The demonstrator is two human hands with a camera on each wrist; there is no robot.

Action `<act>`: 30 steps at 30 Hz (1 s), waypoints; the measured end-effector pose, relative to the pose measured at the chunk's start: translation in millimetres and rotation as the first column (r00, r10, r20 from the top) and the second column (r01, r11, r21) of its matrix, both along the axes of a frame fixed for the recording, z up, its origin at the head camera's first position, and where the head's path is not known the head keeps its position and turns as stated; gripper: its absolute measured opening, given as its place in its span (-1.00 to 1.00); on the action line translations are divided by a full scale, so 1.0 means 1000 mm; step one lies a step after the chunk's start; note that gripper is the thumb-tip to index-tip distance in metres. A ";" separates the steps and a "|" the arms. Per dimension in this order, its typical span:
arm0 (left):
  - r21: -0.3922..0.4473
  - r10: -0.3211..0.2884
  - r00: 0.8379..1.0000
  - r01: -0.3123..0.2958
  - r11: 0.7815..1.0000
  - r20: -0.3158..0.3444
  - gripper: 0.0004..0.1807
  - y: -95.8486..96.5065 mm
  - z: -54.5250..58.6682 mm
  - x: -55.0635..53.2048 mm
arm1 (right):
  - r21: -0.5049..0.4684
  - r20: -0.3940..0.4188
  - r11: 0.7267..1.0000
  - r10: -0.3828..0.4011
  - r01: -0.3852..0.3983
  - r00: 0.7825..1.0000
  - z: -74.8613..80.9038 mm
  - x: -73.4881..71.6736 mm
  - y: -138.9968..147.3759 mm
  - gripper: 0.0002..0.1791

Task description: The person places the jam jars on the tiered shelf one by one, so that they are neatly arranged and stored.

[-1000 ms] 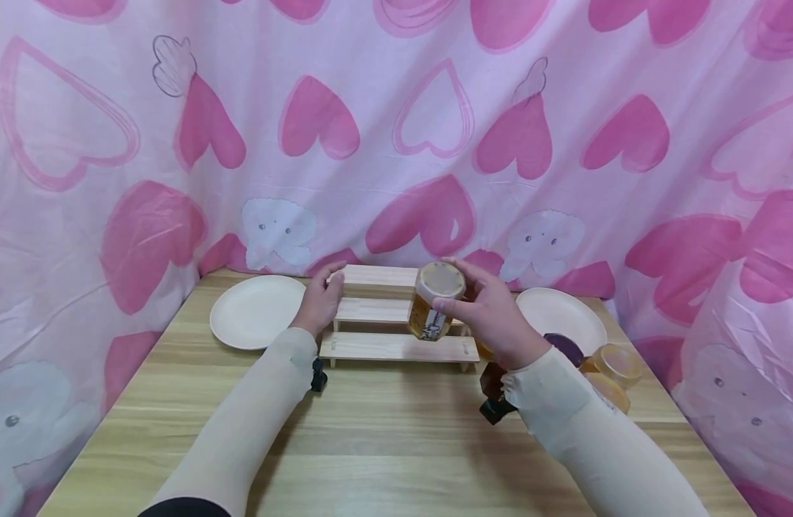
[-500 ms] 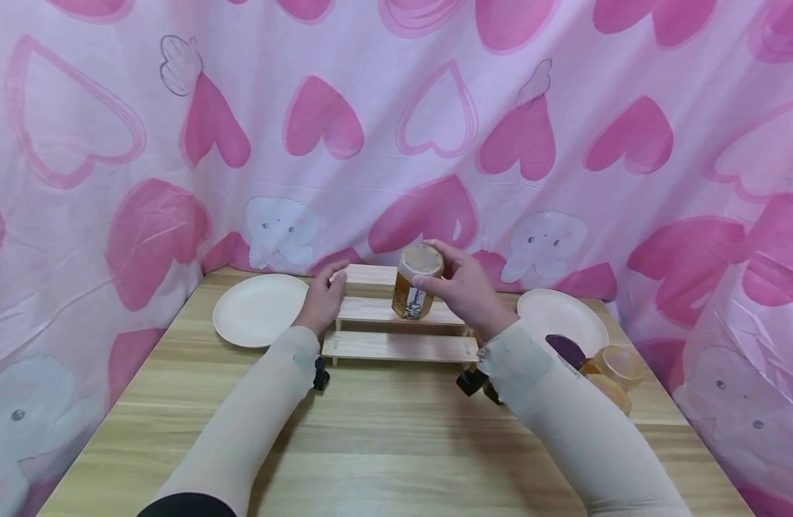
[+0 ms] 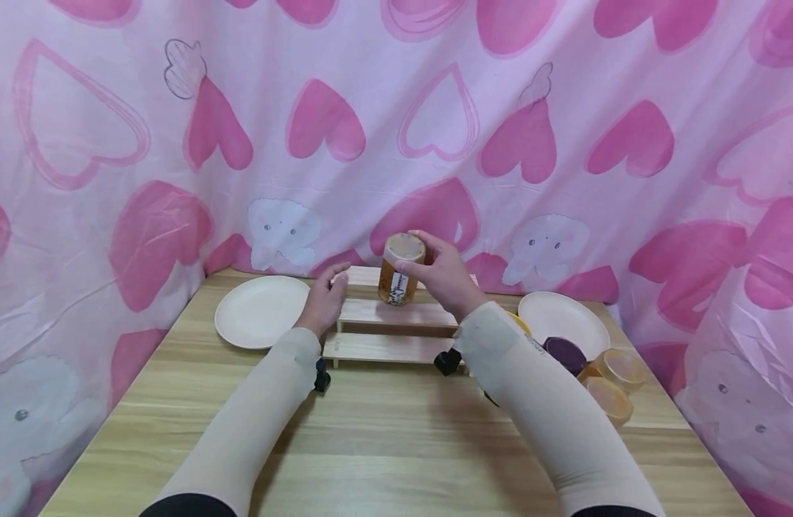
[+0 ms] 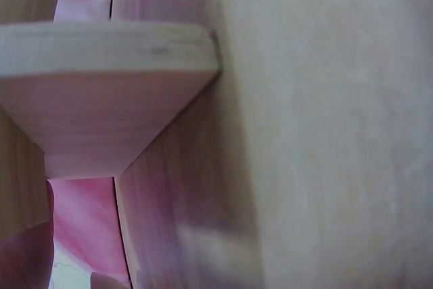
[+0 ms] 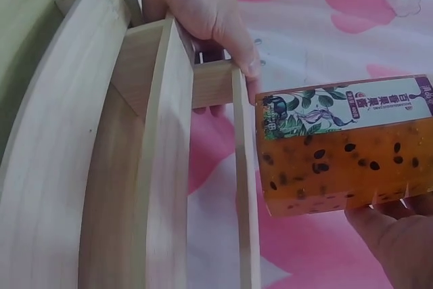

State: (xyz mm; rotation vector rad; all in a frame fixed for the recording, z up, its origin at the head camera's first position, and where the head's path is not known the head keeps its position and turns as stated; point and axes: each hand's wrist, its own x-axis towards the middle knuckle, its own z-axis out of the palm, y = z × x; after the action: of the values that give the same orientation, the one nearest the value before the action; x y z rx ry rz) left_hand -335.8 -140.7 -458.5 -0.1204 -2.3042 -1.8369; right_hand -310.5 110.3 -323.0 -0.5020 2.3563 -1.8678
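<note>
My right hand (image 3: 444,280) holds a jar of orange jam (image 3: 396,281) with a pale lid and dark seeds, thumb on the near side and fingers behind. The jar hangs upright over the upper steps of a three-step wooden rack (image 3: 390,347). In the right wrist view its white label (image 5: 345,109) faces the camera, and the jar's base end lies close to the top step's edge. At the rack's left end, my left hand (image 3: 322,301) grips the upper part, with its fingers (image 5: 237,42) round the top board. The left wrist view shows wooden boards (image 4: 108,99) close up.
White plates stand at the left (image 3: 257,312) and right (image 3: 567,323) of the rack. Beside my right forearm are a dark-lidded jar (image 3: 564,354) and two amber jars (image 3: 621,368), with a yellow rim partly hidden by the sleeve. A pink heart-patterned curtain (image 3: 332,208) hangs behind the table.
My right hand has carried the jar leftward and up, from over the lower steps to the upper ones. The left hand has stayed at the rack's end.
</note>
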 end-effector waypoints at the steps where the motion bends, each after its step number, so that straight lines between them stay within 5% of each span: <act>1: 0.002 -0.002 1.000 0.002 1.000 -0.001 -0.48 0.000 0.000 0.000 | -0.012 0.002 1.000 0.001 -0.001 1.000 -0.001 -0.002 -0.002 -0.25; 30: -0.005 -0.014 0.999 0.014 1.000 0.047 -0.48 -0.001 0.000 -0.001 | -0.102 -0.001 0.995 -0.011 0.011 1.000 -0.015 -0.041 -0.051 -0.26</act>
State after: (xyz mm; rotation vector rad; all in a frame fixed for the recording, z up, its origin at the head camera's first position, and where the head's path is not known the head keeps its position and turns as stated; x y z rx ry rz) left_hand -337.2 -142.1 -458.4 -0.0951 -2.3451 -1.8598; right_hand -351.0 59.4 -338.5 -0.5013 2.2781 -2.0013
